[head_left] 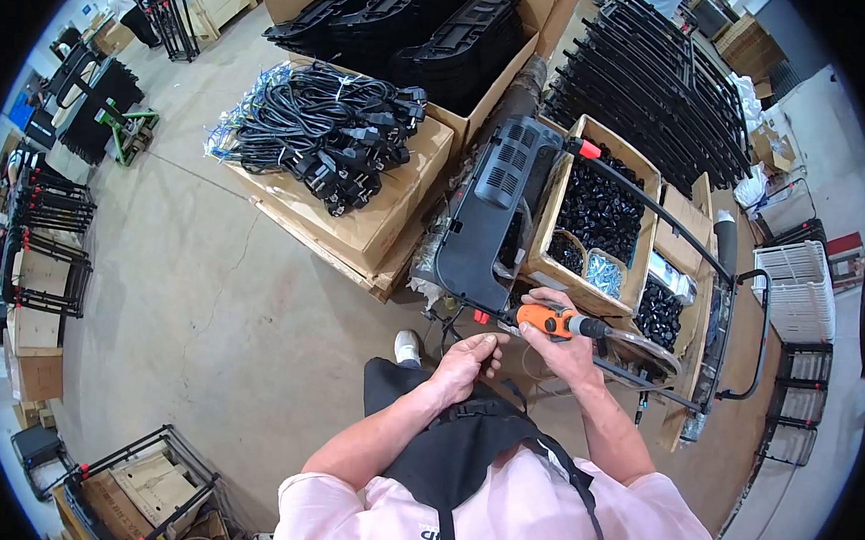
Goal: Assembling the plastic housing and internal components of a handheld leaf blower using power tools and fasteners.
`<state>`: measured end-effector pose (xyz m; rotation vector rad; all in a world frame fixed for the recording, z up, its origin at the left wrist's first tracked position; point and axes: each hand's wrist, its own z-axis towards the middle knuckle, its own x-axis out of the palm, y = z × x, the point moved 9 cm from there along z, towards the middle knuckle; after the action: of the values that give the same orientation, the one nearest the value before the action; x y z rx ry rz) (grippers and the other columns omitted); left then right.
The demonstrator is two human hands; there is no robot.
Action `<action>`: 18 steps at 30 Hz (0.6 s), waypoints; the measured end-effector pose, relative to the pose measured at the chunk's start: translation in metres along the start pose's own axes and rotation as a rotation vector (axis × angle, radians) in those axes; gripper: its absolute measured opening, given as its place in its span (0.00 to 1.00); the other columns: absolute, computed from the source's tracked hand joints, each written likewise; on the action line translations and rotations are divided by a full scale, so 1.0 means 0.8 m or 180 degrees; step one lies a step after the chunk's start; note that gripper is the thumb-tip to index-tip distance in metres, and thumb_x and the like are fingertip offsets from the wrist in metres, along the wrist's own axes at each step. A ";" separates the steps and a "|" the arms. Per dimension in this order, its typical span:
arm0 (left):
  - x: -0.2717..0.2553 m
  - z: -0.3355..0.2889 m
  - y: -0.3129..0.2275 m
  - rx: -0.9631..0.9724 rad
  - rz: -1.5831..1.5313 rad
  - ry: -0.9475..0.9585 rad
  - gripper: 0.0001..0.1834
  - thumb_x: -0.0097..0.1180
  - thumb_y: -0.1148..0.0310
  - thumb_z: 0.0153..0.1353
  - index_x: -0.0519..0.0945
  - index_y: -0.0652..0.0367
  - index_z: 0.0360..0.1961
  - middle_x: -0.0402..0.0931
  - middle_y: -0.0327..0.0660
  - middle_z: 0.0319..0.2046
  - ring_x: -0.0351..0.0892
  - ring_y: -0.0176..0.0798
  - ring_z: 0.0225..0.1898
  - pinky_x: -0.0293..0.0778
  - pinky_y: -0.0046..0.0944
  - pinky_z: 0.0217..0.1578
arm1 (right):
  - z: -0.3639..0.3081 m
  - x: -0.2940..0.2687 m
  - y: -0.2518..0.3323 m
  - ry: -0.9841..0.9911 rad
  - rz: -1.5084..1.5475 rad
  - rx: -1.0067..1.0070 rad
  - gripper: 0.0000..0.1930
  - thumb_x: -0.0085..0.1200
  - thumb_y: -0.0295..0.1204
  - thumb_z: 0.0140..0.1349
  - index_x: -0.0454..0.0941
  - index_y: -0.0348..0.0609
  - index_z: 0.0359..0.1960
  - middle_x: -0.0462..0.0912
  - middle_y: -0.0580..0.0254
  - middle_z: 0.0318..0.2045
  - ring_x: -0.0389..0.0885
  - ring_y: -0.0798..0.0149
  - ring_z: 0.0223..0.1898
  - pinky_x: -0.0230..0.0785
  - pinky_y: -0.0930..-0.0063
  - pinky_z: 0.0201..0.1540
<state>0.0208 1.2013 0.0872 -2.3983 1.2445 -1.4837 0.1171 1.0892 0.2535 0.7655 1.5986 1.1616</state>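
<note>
My right hand (563, 350) is wrapped round an orange power screwdriver (544, 320), whose left end is by the lower corner of a black machine part. That part is a black plastic housing (473, 243) with a vented cover, joined to a black tubular frame (670, 219) with red end pieces. Just left of the tool, my left hand (469, 363) is closed with the fingertips pinched together. Anything between those fingertips is too small to make out. A clear hose (655, 352) curves beside the tool's right end.
Beyond the frame, a wooden bin (541, 261) holds black knobs and silver screws. Bundled black power cords (337, 128) lie on a cardboard box (397, 205) at left, before a carton of black plastic covers (464, 37). Black tube frames (648, 86) are stacked at far right.
</note>
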 end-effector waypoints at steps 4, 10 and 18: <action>-0.008 0.005 0.001 -0.0004 0.0044 -0.0020 0.12 0.54 0.63 0.80 0.83 0.57 0.52 0.80 0.31 0.33 0.77 0.27 0.31 0.75 0.29 0.32 | 0.006 0.003 -0.005 0.0068 -0.0079 0.0022 0.24 0.69 0.27 0.63 0.77 0.40 0.61 0.86 0.57 0.53 0.84 0.65 0.53 0.77 0.67 0.59; -0.027 0.011 0.004 0.0042 0.0095 -0.0436 0.13 0.57 0.66 0.78 0.79 0.62 0.56 0.81 0.36 0.35 0.80 0.31 0.33 0.79 0.32 0.35 | 0.013 0.009 0.001 0.0326 -0.0563 -0.0198 0.21 0.69 0.28 0.62 0.81 0.41 0.56 0.88 0.58 0.45 0.87 0.64 0.47 0.80 0.68 0.53; -0.022 0.012 -0.006 0.0124 -0.0113 -0.0371 0.13 0.53 0.62 0.81 0.81 0.61 0.51 0.82 0.35 0.36 0.81 0.29 0.32 0.82 0.32 0.34 | 0.015 0.010 0.001 0.0370 -0.0564 -0.0106 0.19 0.69 0.31 0.63 0.82 0.41 0.55 0.89 0.59 0.43 0.88 0.64 0.45 0.80 0.68 0.52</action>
<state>0.0276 1.2124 0.0713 -2.4547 1.1439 -1.3418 0.1258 1.1002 0.2505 0.5311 1.7020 1.1176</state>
